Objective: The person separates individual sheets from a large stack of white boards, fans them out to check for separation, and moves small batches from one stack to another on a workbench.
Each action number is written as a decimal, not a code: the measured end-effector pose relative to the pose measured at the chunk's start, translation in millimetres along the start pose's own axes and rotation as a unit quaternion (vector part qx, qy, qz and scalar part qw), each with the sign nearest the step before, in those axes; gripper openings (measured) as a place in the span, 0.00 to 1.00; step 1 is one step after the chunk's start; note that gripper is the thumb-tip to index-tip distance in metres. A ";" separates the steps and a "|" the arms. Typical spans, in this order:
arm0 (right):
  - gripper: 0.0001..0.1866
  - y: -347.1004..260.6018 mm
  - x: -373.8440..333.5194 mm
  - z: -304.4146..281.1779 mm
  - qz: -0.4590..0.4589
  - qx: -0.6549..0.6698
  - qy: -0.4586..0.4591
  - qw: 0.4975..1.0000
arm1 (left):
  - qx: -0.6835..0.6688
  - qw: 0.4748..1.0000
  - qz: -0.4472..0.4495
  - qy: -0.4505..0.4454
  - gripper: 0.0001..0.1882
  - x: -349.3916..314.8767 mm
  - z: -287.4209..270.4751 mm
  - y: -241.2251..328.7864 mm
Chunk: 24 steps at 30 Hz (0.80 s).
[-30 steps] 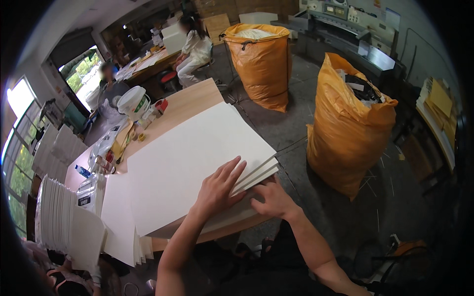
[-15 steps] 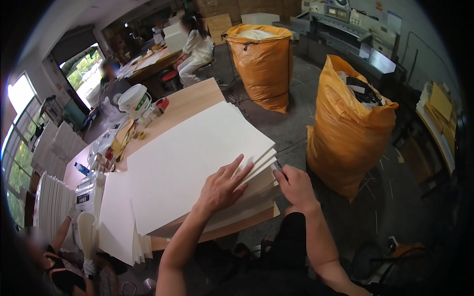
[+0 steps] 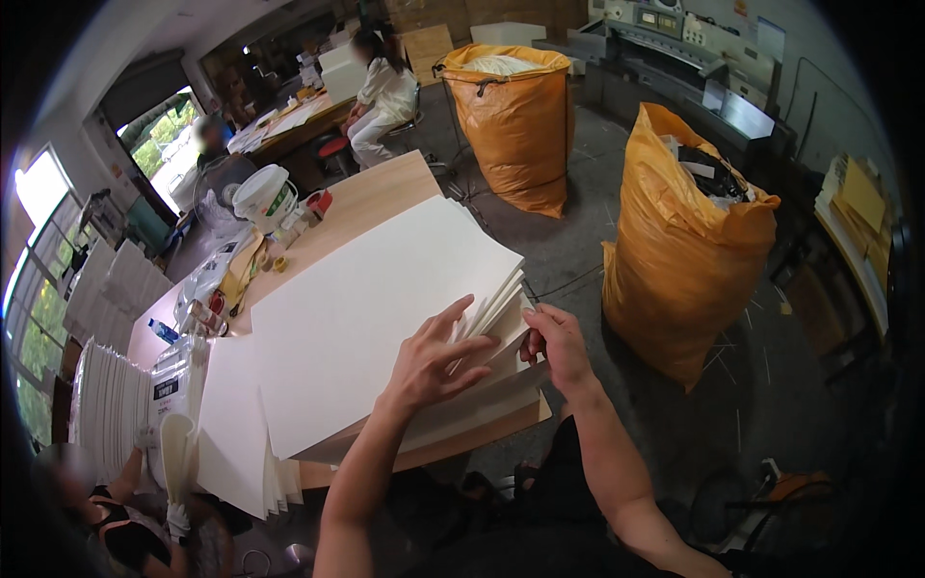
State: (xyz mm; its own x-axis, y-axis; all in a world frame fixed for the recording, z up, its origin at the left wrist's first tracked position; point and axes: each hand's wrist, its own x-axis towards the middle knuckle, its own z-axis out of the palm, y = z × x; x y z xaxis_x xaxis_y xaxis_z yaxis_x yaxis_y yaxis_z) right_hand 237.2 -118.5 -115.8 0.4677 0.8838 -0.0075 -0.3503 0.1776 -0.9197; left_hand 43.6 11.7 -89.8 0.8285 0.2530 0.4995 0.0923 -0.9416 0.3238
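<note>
The wooden tabletop (image 3: 385, 193) runs from the near edge toward the far left, and most of its near half is covered by a thick stack of large white sheets (image 3: 366, 299) lying flat, its right corner reaching the tabletop's near right corner. On the floor well apart to the right stand two tall orange sacks, the near one (image 3: 684, 250) and a far one (image 3: 511, 125). A smaller pile of white sheets (image 3: 236, 433) lies at the near left edge, just beside the big stack. A white bucket (image 3: 265, 197) stands at the far left edge. The left hand (image 3: 434, 361) lies flat with fingers spread on the stack's top near its right corner. The right hand (image 3: 554, 342) pinches the fanned, lifted sheet edges at that corner between thumb and fingers.
</note>
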 end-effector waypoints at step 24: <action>0.19 6.0 0.1 -12.0 -0.070 -0.184 -0.014 0.980 | 0.030 0.999 0.032 -0.012 0.31 0.4 4.0 3.2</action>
State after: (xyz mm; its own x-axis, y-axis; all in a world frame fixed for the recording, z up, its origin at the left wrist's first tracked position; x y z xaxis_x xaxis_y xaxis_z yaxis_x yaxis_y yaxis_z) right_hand 244.9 -122.6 -126.0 0.4668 0.8742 0.1340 0.0336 0.1339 -0.9904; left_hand 46.4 7.9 -91.9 0.8463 0.1868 0.4988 0.0706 -0.9676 0.2426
